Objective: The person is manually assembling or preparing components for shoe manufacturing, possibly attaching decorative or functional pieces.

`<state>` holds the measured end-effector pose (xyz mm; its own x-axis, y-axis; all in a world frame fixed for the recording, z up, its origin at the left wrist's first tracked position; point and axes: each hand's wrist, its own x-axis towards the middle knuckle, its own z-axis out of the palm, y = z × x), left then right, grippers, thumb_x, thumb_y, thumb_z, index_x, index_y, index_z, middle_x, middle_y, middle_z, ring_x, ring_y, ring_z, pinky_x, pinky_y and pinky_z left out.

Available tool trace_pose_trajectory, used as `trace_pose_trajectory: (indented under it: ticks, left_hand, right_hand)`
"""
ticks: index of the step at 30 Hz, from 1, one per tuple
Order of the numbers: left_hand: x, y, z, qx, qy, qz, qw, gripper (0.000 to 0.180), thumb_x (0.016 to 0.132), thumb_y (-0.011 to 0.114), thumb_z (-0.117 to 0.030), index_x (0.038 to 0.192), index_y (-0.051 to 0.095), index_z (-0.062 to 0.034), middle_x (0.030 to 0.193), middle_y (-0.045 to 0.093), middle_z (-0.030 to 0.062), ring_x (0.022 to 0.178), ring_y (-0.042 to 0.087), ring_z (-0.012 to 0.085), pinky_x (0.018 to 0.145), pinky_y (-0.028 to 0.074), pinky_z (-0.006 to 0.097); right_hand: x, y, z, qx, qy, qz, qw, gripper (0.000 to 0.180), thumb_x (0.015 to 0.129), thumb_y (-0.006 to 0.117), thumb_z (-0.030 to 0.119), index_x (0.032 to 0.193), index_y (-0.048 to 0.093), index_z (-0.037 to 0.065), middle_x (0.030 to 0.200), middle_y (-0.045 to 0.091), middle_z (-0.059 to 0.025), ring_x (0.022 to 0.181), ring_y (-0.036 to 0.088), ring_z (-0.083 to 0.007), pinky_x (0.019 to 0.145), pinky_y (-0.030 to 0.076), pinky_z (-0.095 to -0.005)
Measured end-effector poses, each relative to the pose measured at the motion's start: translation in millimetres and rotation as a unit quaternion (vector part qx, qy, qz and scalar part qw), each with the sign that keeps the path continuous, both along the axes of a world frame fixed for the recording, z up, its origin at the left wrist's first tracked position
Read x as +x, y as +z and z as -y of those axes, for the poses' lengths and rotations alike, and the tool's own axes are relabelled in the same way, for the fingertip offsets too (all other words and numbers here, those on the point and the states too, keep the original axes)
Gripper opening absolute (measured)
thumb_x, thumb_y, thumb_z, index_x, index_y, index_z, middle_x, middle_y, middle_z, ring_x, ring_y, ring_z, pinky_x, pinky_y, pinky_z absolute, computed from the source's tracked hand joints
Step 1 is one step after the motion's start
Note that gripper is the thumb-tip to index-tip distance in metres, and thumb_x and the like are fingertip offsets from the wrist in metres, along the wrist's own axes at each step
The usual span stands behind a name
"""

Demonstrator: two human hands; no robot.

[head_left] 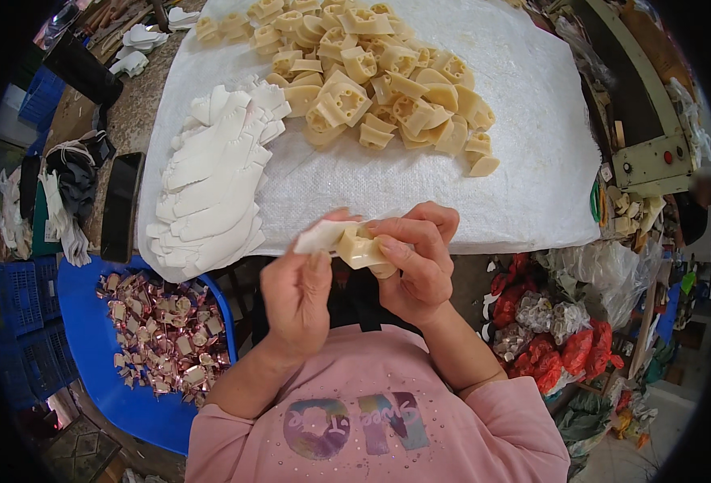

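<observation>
Cream plastic block [361,248]: clamped by right hand [416,262]. White foam strip [321,236]: pinched by left hand [296,294], long axis pointing nine o'clock. Block pile [375,72] at twelve o'clock.

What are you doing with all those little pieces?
A person in a pink top holds one cream plastic block in both hands, the left hand pressing a flat white cutout against it and the right hand gripping the block. On the white cloth ahead lie a heap of cream blocks and a stack of white cutouts. A blue tray of shiny pieces sits to the left.
</observation>
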<state>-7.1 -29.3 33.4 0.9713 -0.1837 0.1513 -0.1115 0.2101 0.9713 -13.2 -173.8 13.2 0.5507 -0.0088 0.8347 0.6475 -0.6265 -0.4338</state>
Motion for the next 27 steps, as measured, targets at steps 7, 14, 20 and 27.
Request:
trace_pose_trajectory:
  ticks: [7,14,20,27]
  left_hand:
    - [9,0,-15,0.152,0.025,0.11,0.982,0.017,0.091,0.05,-0.005,0.095,0.062,0.0061,0.081,0.062,0.011,0.071,0.057,0.0123,0.064,0.045,0.023]
    - [-1,-9,-10,0.234,0.037,0.182,0.954,0.018,0.091,0.05,-0.007,0.097,0.06,0.0062,0.075,0.057,0.0087,0.064,0.049,0.0125,0.059,0.04,0.025]
    - [4,-13,-12,0.252,0.014,0.241,0.937,0.018,0.091,0.053,-0.008,0.1,0.06,0.0048,0.082,0.056,0.0085,0.069,0.049,0.0134,0.06,0.041,0.026]
    - [10,-36,-20,0.062,-0.067,0.106,0.99,0.025,0.086,0.062,-0.012,0.108,0.063,-0.0014,0.093,0.057,0.007,0.077,0.054,0.0141,0.066,0.046,0.025]
  right_hand:
    - [-9,30,0,-0.183,-0.079,-0.128,0.972,0.024,0.057,0.065,0.007,0.08,0.06,0.013,0.081,0.054,0.0016,0.08,0.047,-0.0199,0.076,0.024,-0.043]
    - [-13,32,-1,-0.209,-0.048,-0.21,0.954,0.022,0.055,0.063,0.004,0.074,0.054,0.012,0.076,0.044,-0.0012,0.076,0.045,-0.0205,0.074,0.024,-0.042]
    - [-7,15,5,-0.191,-0.026,-0.169,0.967,0.024,0.058,0.063,0.001,0.078,0.055,0.012,0.076,0.044,-0.0021,0.076,0.045,-0.0208,0.073,0.024,-0.0413]
    - [-9,9,10,0.023,0.098,-0.228,0.968,0.024,0.064,0.063,-0.005,0.083,0.057,0.009,0.078,0.048,-0.0025,0.075,0.045,-0.0196,0.075,0.025,-0.0356]
